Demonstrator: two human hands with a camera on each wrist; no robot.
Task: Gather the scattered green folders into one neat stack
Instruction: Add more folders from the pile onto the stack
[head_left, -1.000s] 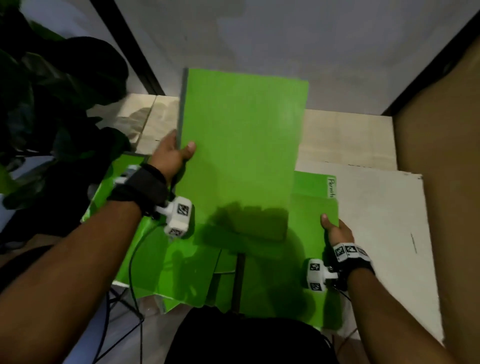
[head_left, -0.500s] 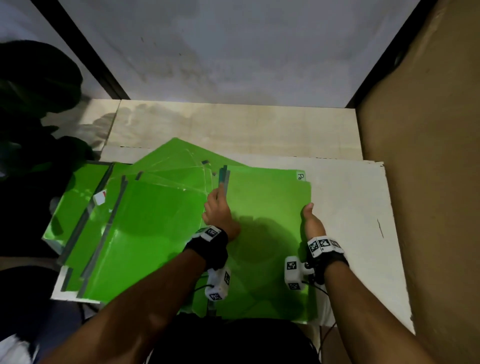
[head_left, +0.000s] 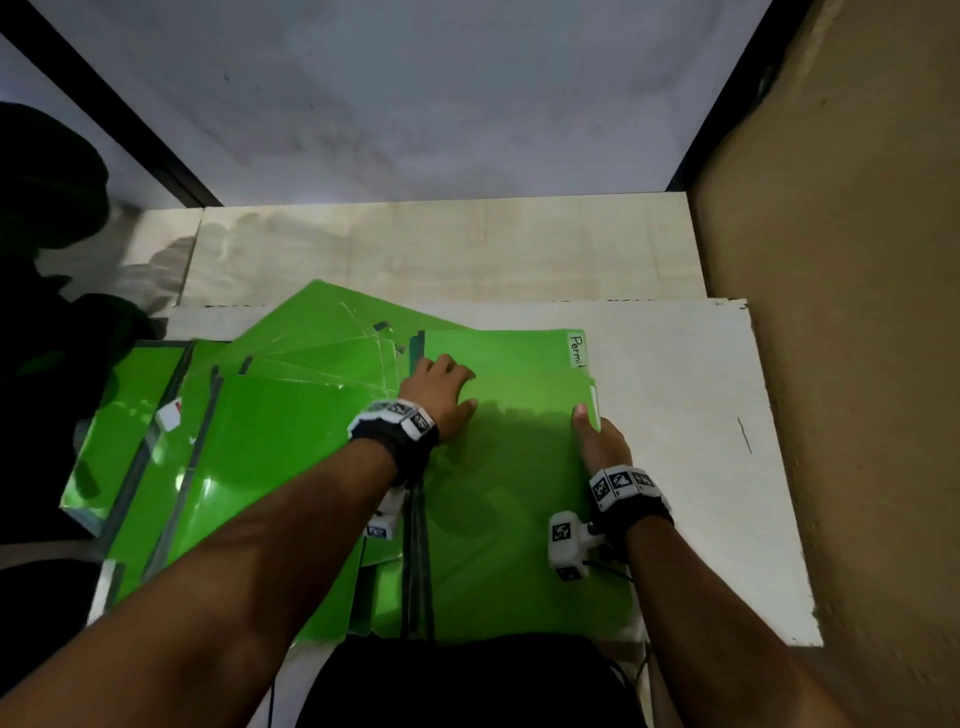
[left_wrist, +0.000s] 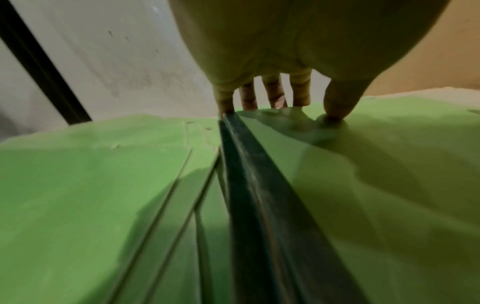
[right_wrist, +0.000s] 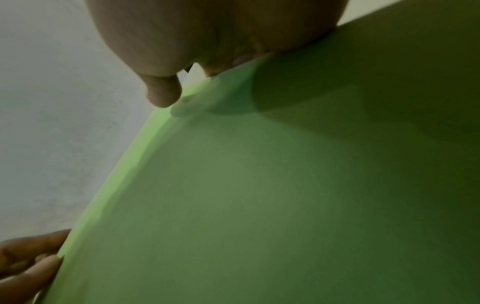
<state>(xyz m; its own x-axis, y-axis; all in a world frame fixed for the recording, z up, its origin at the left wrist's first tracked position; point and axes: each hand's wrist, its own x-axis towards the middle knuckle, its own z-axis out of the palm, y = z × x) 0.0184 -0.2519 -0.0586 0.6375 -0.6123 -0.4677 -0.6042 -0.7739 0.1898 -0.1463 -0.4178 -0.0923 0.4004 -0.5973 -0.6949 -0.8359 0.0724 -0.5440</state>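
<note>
A stack of green folders (head_left: 519, 499) lies on the white board, its top folder labelled "Permit" (head_left: 576, 351). My left hand (head_left: 447, 379) rests on the top folder's far left part beside the dark spine (left_wrist: 259, 205), with the fingertips (left_wrist: 249, 102) and thumb pressing down. My right hand (head_left: 592, 431) holds the stack's right edge, thumb (right_wrist: 161, 94) over the top and fingers hidden beyond the edge. Several more green folders (head_left: 270, 457) lie fanned and overlapping to the left, one tucked under the stack's left side.
The white board (head_left: 701, 467) sits on a pale wooden floor (head_left: 441, 249). A brown wall (head_left: 857, 364) stands close on the right, a grey wall behind. A dark plant (head_left: 47, 260) crowds the left. A black object (head_left: 467, 680) sits at the near edge.
The folder my left hand held up a second ago now lies on the right-hand stack. My left hand has moved from its spine edge onto its top. The right hand stays at the right edge.
</note>
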